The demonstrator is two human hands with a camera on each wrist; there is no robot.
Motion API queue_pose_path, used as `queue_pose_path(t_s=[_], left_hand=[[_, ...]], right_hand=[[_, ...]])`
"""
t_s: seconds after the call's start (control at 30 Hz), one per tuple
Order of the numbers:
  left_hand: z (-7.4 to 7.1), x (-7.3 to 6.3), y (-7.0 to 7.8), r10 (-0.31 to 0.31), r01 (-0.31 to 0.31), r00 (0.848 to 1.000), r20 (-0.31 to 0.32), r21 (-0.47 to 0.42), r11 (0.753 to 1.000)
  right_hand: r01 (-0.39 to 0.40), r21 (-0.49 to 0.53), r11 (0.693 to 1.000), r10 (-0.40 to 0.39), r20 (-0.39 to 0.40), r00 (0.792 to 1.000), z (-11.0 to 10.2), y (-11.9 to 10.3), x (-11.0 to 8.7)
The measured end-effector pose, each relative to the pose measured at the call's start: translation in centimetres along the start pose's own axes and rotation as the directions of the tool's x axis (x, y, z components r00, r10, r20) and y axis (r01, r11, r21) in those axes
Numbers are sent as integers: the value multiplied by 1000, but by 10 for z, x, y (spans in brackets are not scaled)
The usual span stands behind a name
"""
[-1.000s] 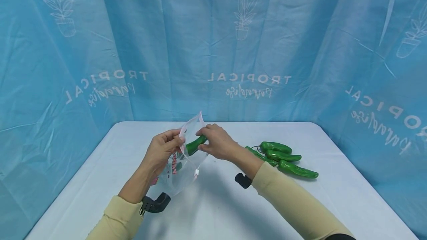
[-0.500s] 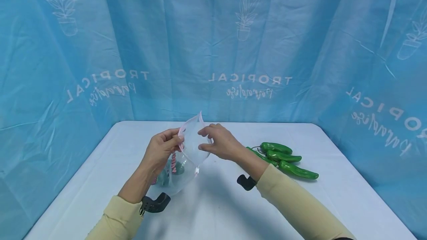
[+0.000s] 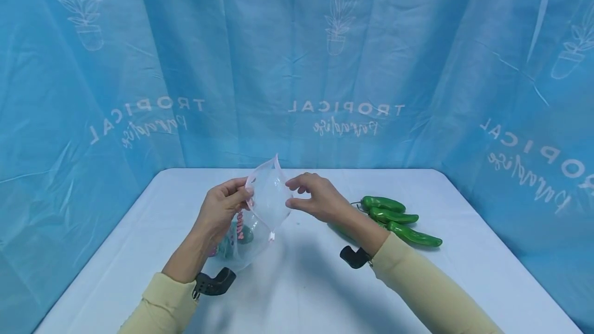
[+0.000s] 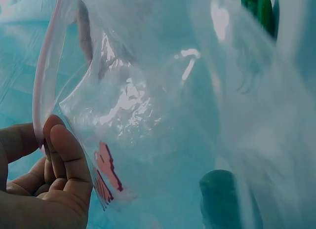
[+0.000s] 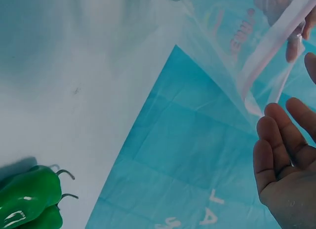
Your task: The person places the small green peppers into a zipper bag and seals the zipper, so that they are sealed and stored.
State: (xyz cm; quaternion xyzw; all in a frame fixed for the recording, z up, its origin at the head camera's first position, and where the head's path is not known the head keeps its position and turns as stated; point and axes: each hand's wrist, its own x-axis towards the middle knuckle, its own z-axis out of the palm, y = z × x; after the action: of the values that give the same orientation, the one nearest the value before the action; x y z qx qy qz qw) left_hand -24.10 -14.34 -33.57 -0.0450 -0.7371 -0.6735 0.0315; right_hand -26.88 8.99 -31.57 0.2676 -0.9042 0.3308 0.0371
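Observation:
My left hand (image 3: 218, 205) pinches the pink-edged rim of a clear zip bag (image 3: 271, 197) between thumb and fingers; the bag's mouth gapes toward the right. Inside the bag's lower part are green peppers (image 4: 219, 199), seen through the plastic beside its pink print. My right hand (image 3: 320, 197) is at the right side of the bag's mouth, thumb and fingers spread apart with nothing between them. In the right wrist view its fingers (image 5: 284, 135) are loosely bent near the bag's rim. Whether they touch the plastic, I cannot tell.
Several green peppers (image 3: 413, 234) lie in a group on the white table (image 3: 306, 293), right of my right hand; one is partly hidden under the right forearm. A blue printed curtain (image 3: 297, 66) surrounds the table's back and sides. Each wrist wears a black strap.
A second ago my right hand held a green pepper at the bag's mouth. It let go and the pepper dropped inside. The right hand has since drawn slightly right; the left keeps its pinch.

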Motion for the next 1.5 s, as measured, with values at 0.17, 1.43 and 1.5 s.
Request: queue_pose_path(t_s=[0.17, 1.43, 1.5], left_hand=[[0, 0, 2, -8, 8, 1000, -4, -26, 1000], [-2, -1, 4, -4, 4, 1000, -8, -14, 1000], [-1, -1, 4, -4, 4, 1000, -7, -19, 1000]], right_hand=[[-47, 20, 999, 47, -18, 999, -7, 6, -10], [-277, 144, 950, 293, -103, 951, -6, 95, -79], [-291, 134, 947, 306, -105, 946, -4, 100, -81]])
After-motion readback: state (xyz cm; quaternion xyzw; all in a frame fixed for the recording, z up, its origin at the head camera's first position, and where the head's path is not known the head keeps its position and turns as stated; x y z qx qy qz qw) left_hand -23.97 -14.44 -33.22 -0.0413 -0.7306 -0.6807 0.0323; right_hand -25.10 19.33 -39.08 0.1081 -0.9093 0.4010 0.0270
